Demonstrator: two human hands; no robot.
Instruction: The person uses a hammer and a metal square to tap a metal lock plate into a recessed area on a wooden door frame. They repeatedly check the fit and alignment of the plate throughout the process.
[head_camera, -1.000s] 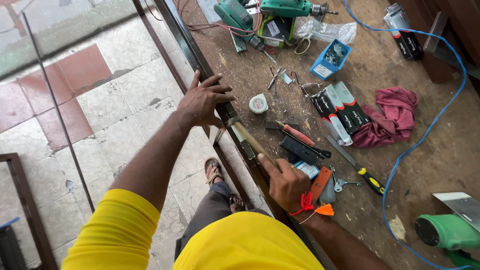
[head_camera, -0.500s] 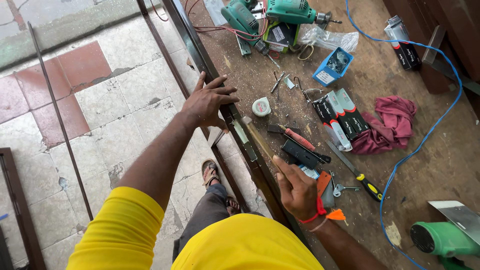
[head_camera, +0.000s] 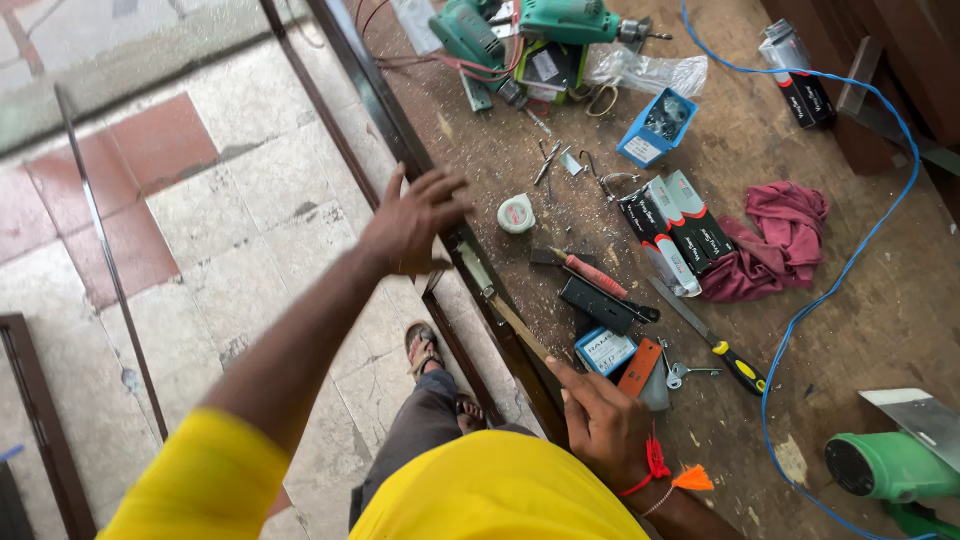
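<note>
Chisel (head_camera: 505, 305) work at the bench edge is the operation in hand: the tool, with a wooden handle and pale blade, lies along the dark frame rail (head_camera: 400, 140) that runs beside the workbench (head_camera: 880, 300). Nearest the camera, the right hand (head_camera: 600, 425) rests at the handle end, fingers curled loosely about it; one second earlier it sat higher up the handle with a firmer closed grip, so it has slid back toward the body. A red thread with an orange tassel (head_camera: 690, 477) circles that wrist. Next outward, the left hand (head_camera: 410, 225) hovers open with fingers spread, just off the rail; in both earlier views it pressed flat on the rail near the blade tip. The bracing pressure is therefore released, and this suggests that a cutting stroke has ended and the grip is being reset. Just beside the right hand lie a small blue box (head_camera: 605, 350), an orange block (head_camera: 638, 368) and a yellow-handled screwdriver (head_camera: 715, 345). Farther out sit a red-handled tool (head_camera: 590, 272), a white tape measure (head_camera: 516, 213), black cartons (head_camera: 675, 230) and a maroon rag (head_camera: 775, 235). At the far end stand a blue screw box (head_camera: 655, 128) and green power drills (head_camera: 530, 25), with a blue cable (head_camera: 850, 260) looping across the sawdust-covered surface.
</note>
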